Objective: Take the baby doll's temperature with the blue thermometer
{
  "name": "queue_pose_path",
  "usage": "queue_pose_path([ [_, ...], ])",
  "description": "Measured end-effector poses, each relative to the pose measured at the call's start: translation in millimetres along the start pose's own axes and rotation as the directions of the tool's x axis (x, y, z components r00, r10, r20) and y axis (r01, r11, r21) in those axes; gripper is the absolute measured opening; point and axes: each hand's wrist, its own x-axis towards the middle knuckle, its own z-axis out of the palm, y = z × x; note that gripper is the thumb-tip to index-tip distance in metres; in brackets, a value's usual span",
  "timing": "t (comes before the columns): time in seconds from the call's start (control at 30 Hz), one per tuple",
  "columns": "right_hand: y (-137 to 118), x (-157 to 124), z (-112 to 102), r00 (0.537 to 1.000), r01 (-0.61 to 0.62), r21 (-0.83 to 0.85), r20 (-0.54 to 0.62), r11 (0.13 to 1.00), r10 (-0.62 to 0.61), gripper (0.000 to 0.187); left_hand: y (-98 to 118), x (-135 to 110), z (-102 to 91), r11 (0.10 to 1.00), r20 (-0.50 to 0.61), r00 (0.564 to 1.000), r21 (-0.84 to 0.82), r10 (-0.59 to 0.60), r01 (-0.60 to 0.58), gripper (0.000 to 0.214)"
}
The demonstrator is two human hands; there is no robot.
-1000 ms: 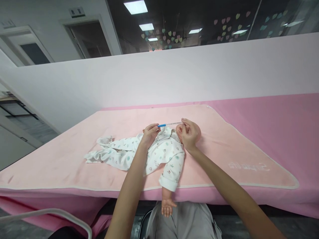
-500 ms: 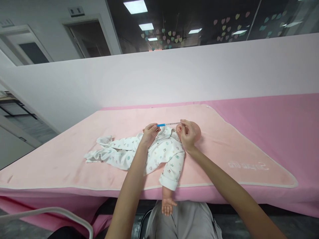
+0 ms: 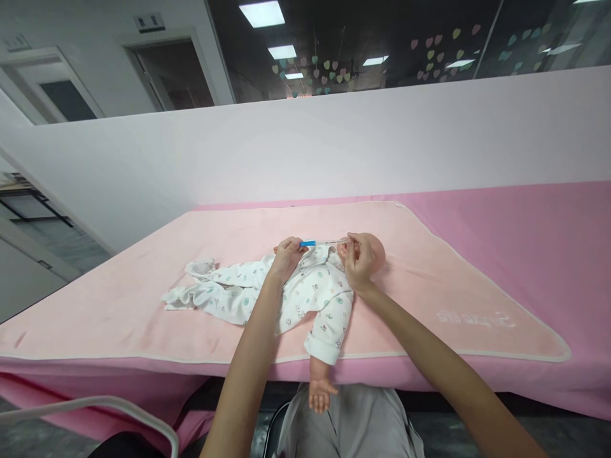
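Note:
Between my two hands is a thin clear thermometer (image 3: 324, 242) with a blue end, level above the chest of a baby doll (image 3: 312, 289). My left hand (image 3: 287, 256) pinches the blue end between thumb and fingers. At the clear end, the fingertips of my right hand (image 3: 360, 257) are closed, in front of the doll's face. The doll lies on its back in a white patterned suit, its bald head (image 3: 377, 251) to the right. One bare doll hand (image 3: 321, 395) hangs past the table's front edge.
Under the doll is a peach mat (image 3: 405, 331) with a white border, on a pink table cover (image 3: 525, 242). A white partition (image 3: 334, 146) stands behind. At lower left curves a pale metal tube (image 3: 105, 402). My lap in grey trousers (image 3: 363, 420) is below the edge.
The thermometer has tipped slightly, its clear end a little lower, and its scale marks look fainter. Both hands keep their grip and have hardly moved.

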Motion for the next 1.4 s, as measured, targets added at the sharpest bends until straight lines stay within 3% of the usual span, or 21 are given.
queue_pose_path([
  [0.47,-2.8,0.4,-1.7,1.0,0.005,-0.058,0.005,0.998,-0.005,0.018,1.2,-2.1,-0.2,0.996,0.09,0.996,0.09,-0.013,0.005,0.04],
  [0.77,-4.9,0.2,-2.4,1.0,0.001,-0.082,0.016,0.997,0.001,0.022,4.7,-5.4,7.4,0.997,0.006,1.0,0.079,-0.025,0.024,0.041],
  [1.4,-4.3,-0.5,-1.6,0.999,-0.04,-0.102,0.021,0.994,0.043,0.025,2.3,-2.9,3.5,0.994,-0.013,1.0,0.106,-0.026,0.027,0.041],
])
